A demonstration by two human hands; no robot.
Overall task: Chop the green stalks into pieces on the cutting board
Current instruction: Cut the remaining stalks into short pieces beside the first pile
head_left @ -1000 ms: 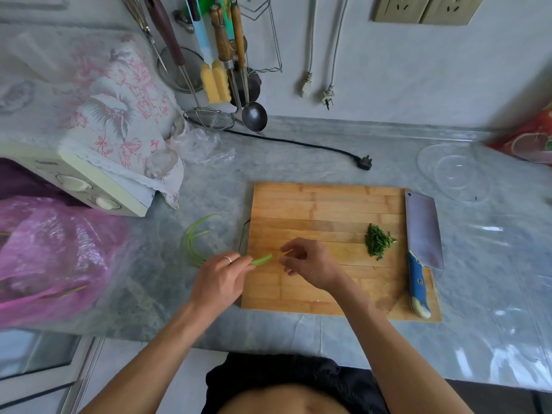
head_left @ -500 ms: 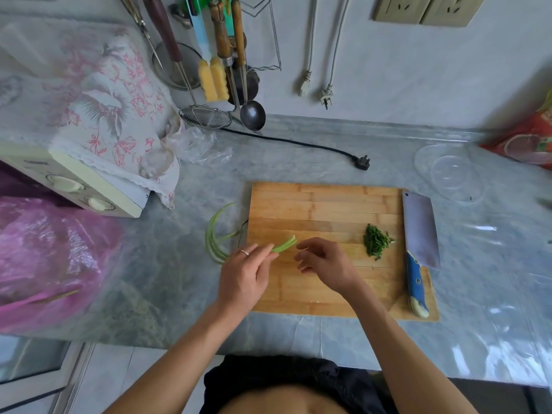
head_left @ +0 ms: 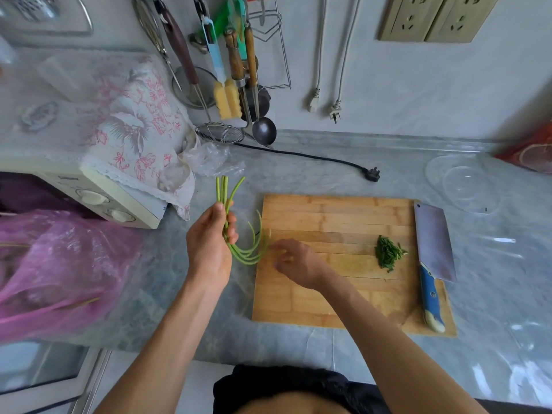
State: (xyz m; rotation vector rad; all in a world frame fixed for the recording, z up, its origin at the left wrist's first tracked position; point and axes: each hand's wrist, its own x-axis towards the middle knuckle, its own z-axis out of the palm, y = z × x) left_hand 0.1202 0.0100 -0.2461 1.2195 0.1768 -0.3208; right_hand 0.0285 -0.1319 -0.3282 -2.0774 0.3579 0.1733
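**Stalks up in the left hand, cleaver parked**

The left hand [head_left: 209, 249] grips a bunch of long green stalks [head_left: 227, 204] just off the left edge of the wooden cutting board [head_left: 337, 294], tips pointing up, lower ends curving toward the board. The right hand [head_left: 295, 264] is blurry, fingers loosely curled by those ends; can't tell if it's pinching one. Chopped greens [head_left: 388, 255] sit beside the blue-handled cleaver [head_left: 433, 252].

- One view only, worn on the person's head, wide-angle, with straight lines bowed toward the edges.
- It looks forward and steeply down onto the tabletop [head_left: 313, 174], close above it.
- The wall [head_left: 418, 85] fills 12 o'clock; the person's own torso sits at 6 o'clock.
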